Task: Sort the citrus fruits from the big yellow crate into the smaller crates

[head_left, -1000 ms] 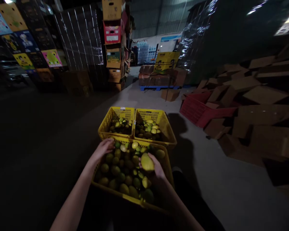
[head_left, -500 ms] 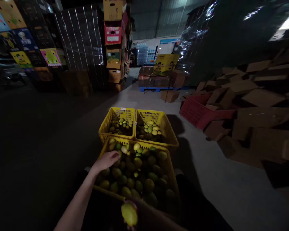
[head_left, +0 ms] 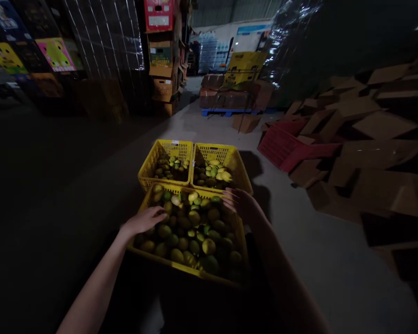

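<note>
Brought the right hand (head_left: 242, 203) forward since half a second ago, from low in the view, clutching one of the fruits (head_left: 209, 247), to the rear right corner of the near crate (head_left: 181, 267). Spread its fingers too, with nothing visible between them. Held the left hand (head_left: 142, 222) over the left side of that crate, only slightly drawn back, with fingers loosely bent and palm turned down—cannot tell from this angle and light whether touching or gripping anything beneath.

See fruits from green to yellow piled over most of the near crate, with fewer in the left far crate (head_left: 146, 163) and the right far crate (head_left: 239, 169), both just behind it. Notice a red crate (head_left: 282, 146) well apart to the right, beside heaped cardboard (head_left: 379, 153).

Expect firm, rounded handling: light enough for one hand, yet fairly solid. Judge the skin likely smooth and a little slick, more apt to bruise than break. Take hold around the widest part, thumb opposite fingers, rather than pinching at an end. Choose from the top of the pile—allow for some rolling against close neighbours—and squeeze no harder than needed.
</note>
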{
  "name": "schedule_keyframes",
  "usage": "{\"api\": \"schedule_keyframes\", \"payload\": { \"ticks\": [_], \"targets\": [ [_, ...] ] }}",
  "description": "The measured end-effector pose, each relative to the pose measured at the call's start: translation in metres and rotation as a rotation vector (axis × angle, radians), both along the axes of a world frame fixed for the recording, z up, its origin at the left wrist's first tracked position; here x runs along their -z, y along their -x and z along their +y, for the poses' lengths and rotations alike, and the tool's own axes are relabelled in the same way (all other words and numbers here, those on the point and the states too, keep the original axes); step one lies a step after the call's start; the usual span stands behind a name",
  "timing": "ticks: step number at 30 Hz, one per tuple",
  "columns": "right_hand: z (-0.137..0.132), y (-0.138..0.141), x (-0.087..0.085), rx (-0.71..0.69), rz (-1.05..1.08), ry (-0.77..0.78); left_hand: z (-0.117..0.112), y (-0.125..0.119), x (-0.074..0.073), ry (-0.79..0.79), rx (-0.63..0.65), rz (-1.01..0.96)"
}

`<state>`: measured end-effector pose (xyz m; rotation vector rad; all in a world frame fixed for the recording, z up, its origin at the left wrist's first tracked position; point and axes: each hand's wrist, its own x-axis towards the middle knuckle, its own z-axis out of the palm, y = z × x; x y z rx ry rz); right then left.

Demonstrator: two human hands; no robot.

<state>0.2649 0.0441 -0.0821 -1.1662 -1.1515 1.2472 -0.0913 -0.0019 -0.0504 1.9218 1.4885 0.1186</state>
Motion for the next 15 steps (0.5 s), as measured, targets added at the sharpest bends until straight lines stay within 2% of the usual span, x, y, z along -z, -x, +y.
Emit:
{"api": "schedule_keyframes", "payload": {
  "ticks": [2,4,8,12,15],
  "targets": [
    [-0.009,0.001,0.01,-0.052,0.073,0.087,-0.001,0.0,0.005,-0.007,0.033,0.114],
    [-0.014,0.003,0.018,-0.059,-0.044,0.137,-0.002,0.0,0.011,0.011,0.062,0.257],
    [-0.01,0.01,0.036,0.028,-0.508,0.234,0.0,-0.001,0.017,0.081,0.085,0.419],
    [0.001,0.017,0.063,0.079,-0.955,0.274,0.002,-0.001,0.012,0.037,0.093,0.334],
    [0.007,0.012,0.082,0.07,-1.251,0.254,0.001,-0.001,0.007,0.059,0.082,0.315]
  ]
}}
